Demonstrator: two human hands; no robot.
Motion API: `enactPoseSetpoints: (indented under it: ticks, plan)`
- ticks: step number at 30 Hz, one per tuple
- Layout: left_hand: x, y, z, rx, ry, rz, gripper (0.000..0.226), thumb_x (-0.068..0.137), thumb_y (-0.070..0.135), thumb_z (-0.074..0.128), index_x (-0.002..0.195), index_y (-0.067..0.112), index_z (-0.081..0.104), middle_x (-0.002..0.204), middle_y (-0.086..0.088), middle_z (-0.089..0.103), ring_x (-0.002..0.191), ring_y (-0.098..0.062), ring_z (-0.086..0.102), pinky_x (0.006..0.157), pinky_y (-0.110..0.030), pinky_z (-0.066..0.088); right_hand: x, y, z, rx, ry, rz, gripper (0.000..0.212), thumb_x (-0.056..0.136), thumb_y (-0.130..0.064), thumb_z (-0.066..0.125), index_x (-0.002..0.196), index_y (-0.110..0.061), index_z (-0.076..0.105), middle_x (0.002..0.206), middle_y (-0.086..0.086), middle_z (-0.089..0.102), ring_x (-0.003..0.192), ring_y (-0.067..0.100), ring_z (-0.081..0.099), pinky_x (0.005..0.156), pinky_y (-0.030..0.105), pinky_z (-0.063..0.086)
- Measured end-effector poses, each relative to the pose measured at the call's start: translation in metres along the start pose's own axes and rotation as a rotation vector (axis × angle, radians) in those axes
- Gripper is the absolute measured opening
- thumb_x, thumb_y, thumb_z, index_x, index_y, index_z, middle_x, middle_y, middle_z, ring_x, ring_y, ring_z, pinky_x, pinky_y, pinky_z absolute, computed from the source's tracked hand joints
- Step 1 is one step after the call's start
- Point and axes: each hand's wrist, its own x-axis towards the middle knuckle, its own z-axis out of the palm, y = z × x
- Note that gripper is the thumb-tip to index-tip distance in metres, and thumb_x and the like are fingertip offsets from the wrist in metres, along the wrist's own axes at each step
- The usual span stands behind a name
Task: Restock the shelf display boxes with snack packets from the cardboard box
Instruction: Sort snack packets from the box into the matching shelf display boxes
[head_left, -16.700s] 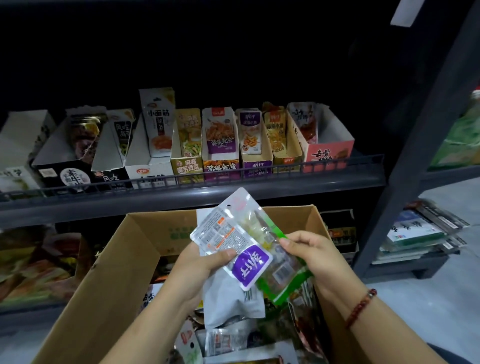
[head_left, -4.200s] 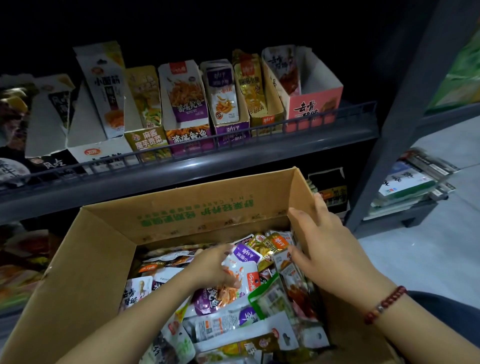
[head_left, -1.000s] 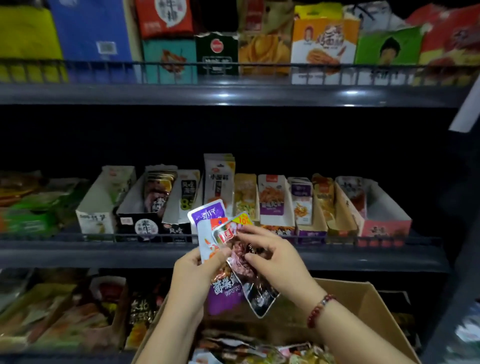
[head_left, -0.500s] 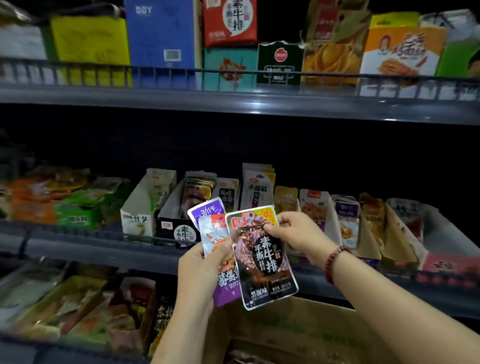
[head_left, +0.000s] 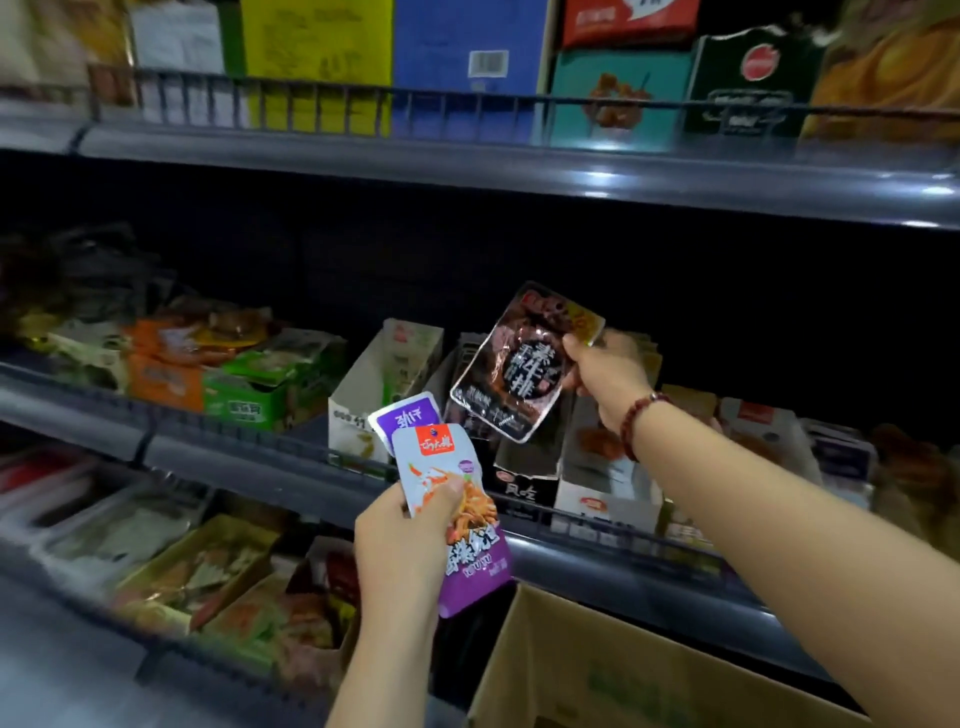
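Your right hand (head_left: 605, 376) pinches a dark, glossy snack packet (head_left: 522, 364) by its right edge, thumb on the face and fingers curled behind. You hold it tilted, raised in front of the middle shelf (head_left: 291, 467), just above the row of display boxes. A beaded bracelet (head_left: 636, 423) sits on that wrist.

Your left hand (head_left: 402, 540) is lower and nearer to you. It grips two packets stacked together: a white-and-purple packet (head_left: 457, 509) in front, with your thumb pressed across its picture, and a second purple-topped packet (head_left: 408, 418) peeking out behind its upper left. The two hands are apart, and the dark packet does not touch the pair.

Behind the dark packet stands a white display box (head_left: 371, 402) with a slanted cut side; whether it holds anything cannot be told. Just to its right, a black display box (head_left: 524, 480) stands below the raised packet, and beside that a white box (head_left: 605, 493) with an orange label low on its front. Their contents are mostly hidden by your hand and the packet.

The cardboard box (head_left: 597, 670) sits at the bottom, below your right forearm, with only its near corner and flap showing; its inside is out of sight. Green and orange packets (head_left: 228, 374) lie heaped on the left of the middle shelf. Tall cartons (head_left: 457, 78) line the top shelf behind a wire rail.
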Motion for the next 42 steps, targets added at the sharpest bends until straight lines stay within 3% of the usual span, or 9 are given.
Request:
enactPoseSetpoints:
  ticks: [4,7,11,14,18,22,28,37,42]
  plan:
    - [0.007,-0.003,-0.006,-0.012,-0.009,-0.03,0.009,0.085,0.016,0.073,0.078,0.012,0.071,0.072,-0.006,0.074,0.068,-0.027,0.073,0.072,-0.047,0.06,0.021,0.001,0.044,-0.056,-0.032,-0.011,0.023,0.098,-0.027,0.051,0.115,-0.011,0.049,0.061,0.001,0.063,0.049,0.012,0.06,0.05,0.025,0.047]
    - [0.009,-0.002,-0.006,-0.042,-0.03,-0.06,0.008,0.085,0.015,0.073,0.08,0.01,0.071,0.072,-0.007,0.075,0.068,-0.028,0.073,0.069,-0.044,0.059,0.028,0.01,0.067,-0.174,-0.034,-0.052,0.024,0.098,-0.029,0.047,0.116,-0.012,0.047,0.073,-0.002,0.067,0.061,0.012,0.069,0.075,0.035,0.056]
    - [0.009,-0.006,-0.003,-0.07,-0.07,-0.11,0.009,0.086,0.015,0.072,0.085,0.006,0.071,0.074,-0.009,0.075,0.069,-0.029,0.073,0.07,-0.045,0.059,0.033,0.018,0.073,-0.26,0.034,-0.05,0.029,0.098,-0.024,0.045,0.124,-0.011,0.044,0.097,0.011,0.067,0.083,0.026,0.069,0.072,0.035,0.055]
    - [0.009,-0.008,0.0,-0.092,-0.092,-0.142,0.008,0.086,0.014,0.071,0.088,0.006,0.071,0.074,-0.008,0.075,0.066,-0.025,0.073,0.065,-0.039,0.06,0.034,0.019,0.065,-0.337,0.088,-0.097,0.03,0.098,-0.017,0.044,0.128,-0.012,0.043,0.095,0.009,0.056,0.079,0.028,0.058,0.055,0.026,0.04]
    - [0.009,-0.009,0.001,-0.107,-0.095,-0.163,0.005,0.087,0.013,0.071,0.087,0.009,0.07,0.073,-0.005,0.075,0.065,-0.023,0.073,0.059,-0.033,0.058,0.03,0.026,0.07,-0.451,-0.044,-0.216,0.024,0.095,-0.023,0.055,0.117,-0.015,0.058,0.106,0.007,0.064,0.101,0.028,0.06,0.076,0.027,0.043]
    - [0.009,-0.012,0.002,-0.1,-0.101,-0.181,0.008,0.086,0.016,0.072,0.09,0.009,0.07,0.075,-0.005,0.075,0.066,-0.023,0.073,0.06,-0.033,0.058,0.025,0.041,0.073,-0.479,-0.115,-0.189,0.022,0.09,-0.025,0.063,0.109,-0.014,0.068,0.107,0.009,0.07,0.097,0.026,0.064,0.08,0.029,0.047]
    - [0.005,-0.008,0.005,-0.125,-0.113,-0.178,0.004,0.086,0.013,0.071,0.086,0.009,0.07,0.072,-0.005,0.075,0.059,-0.018,0.071,0.049,-0.025,0.055,0.031,0.039,0.076,-0.64,-0.225,-0.203,0.043,0.088,-0.025,0.067,0.128,-0.012,0.058,0.127,0.006,0.061,0.114,0.025,0.058,0.091,0.03,0.045]
    - [0.0,-0.007,0.01,-0.112,-0.145,-0.183,0.007,0.086,0.016,0.072,0.089,0.011,0.068,0.074,-0.004,0.075,0.064,-0.02,0.073,0.053,-0.027,0.056,0.028,0.049,0.075,-0.498,-0.117,-0.228,0.048,0.085,-0.019,0.071,0.128,-0.018,0.051,0.119,0.01,0.061,0.096,0.022,0.061,0.069,0.024,0.043]
    - [-0.005,-0.005,0.011,-0.11,-0.155,-0.193,0.009,0.085,0.016,0.072,0.09,0.01,0.068,0.074,-0.004,0.075,0.065,-0.021,0.073,0.054,-0.028,0.057,0.031,0.049,0.072,-0.612,-0.154,-0.214,0.057,0.084,-0.031,0.07,0.135,-0.017,0.049,0.134,0.009,0.053,0.114,0.026,0.056,0.085,0.028,0.047]
